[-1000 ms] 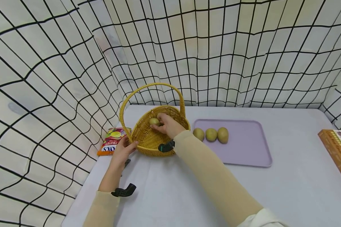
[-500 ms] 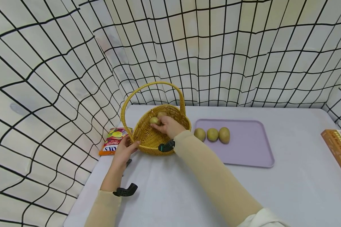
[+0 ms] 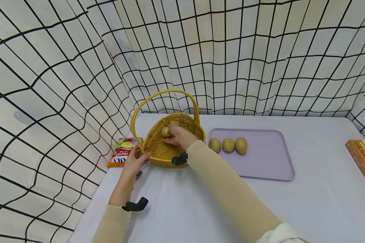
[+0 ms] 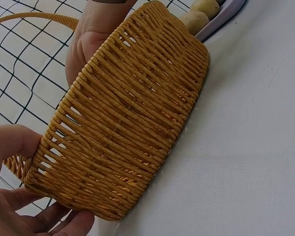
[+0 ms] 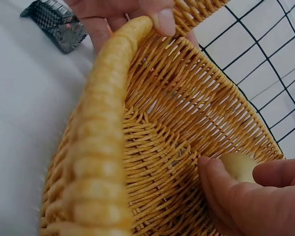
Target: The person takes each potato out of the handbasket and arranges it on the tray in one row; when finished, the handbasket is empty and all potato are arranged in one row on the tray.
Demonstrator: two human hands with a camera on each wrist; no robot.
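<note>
A yellow wicker basket (image 3: 161,162) with a tall arched handle stands at the back left. My left hand (image 3: 134,163) grips its left rim near the handle's foot, thumb over the rim and fingers under the outside in the left wrist view. Inside the basket, my right hand (image 3: 180,137) holds a pale potato (image 3: 165,132) between thumb and fingers; the right wrist view shows the potato (image 5: 240,167) partly covered by the hand, close to the woven wall. Another potato (image 3: 175,123) lies just behind it, partly hidden by the hand.
Right of the basket, a lilac tray (image 3: 267,158) bears three potatoes (image 3: 228,145) in a row at its left side. A colourful candy bag (image 3: 121,152) lies beside the left hand. A brown box (image 3: 363,165) stands at the right edge. Black netting (image 3: 231,71) surrounds the table.
The right hand and its potato have shifted slightly down within the basket. A second potato, hidden behind the hand at first, now shows. The left hand keeps its grip on the rim.
</note>
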